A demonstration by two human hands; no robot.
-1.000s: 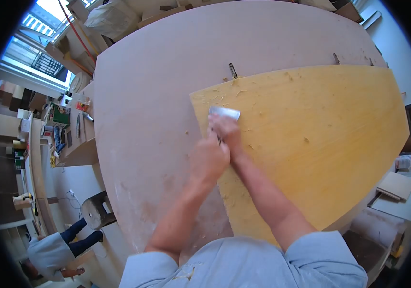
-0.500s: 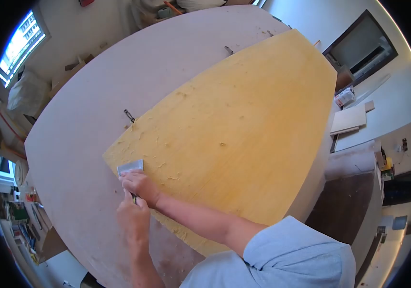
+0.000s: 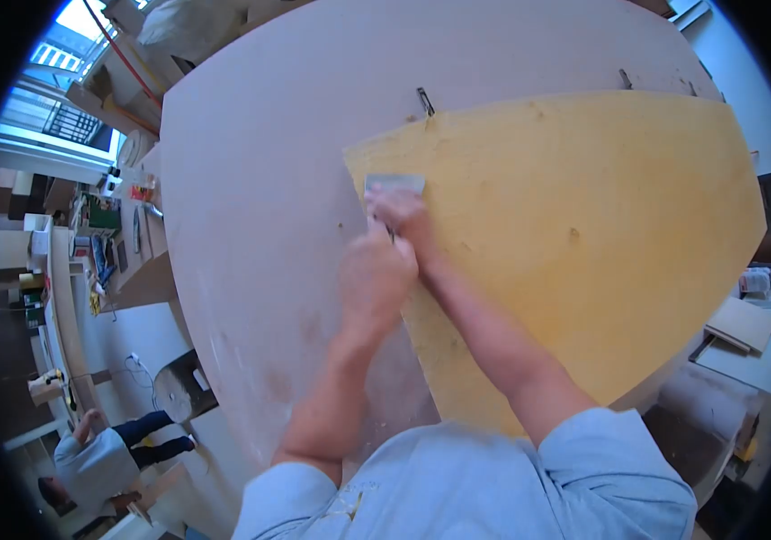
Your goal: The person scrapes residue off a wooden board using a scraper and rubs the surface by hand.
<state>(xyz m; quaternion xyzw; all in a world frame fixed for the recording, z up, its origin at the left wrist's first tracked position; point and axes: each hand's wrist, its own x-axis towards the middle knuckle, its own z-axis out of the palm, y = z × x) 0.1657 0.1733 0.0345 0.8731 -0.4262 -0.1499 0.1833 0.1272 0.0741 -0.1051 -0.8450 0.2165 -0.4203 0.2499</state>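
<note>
Both of my hands are on a wide-bladed scraper (image 3: 394, 183), its flat metal blade lying on the yellow sheet (image 3: 601, 243) near the left corner. My right hand (image 3: 403, 216) is closed just behind the blade. Farther back, my left hand (image 3: 378, 281) wraps the handle, which is mostly hidden by the fingers. Motion blurs both hands somewhat. The sheet has small knot-like marks and rests on a large pale, curved-edged surface (image 3: 251, 198). A small metal clip-like piece (image 3: 425, 102) lies at the sheet's far edge.
More small metal pieces (image 3: 626, 79) sit along the far edge. At left is a workbench (image 3: 144, 261) with tools and boxes. Another person (image 3: 107, 459) stands at the lower left. Pale boards (image 3: 744, 324) lie at the right, beyond the sheet.
My view has swung left, bringing the other person into sight. Both hands still grip the scraper near the sheet's corner. The raised curls seen on the sheet earlier are far less visible.
</note>
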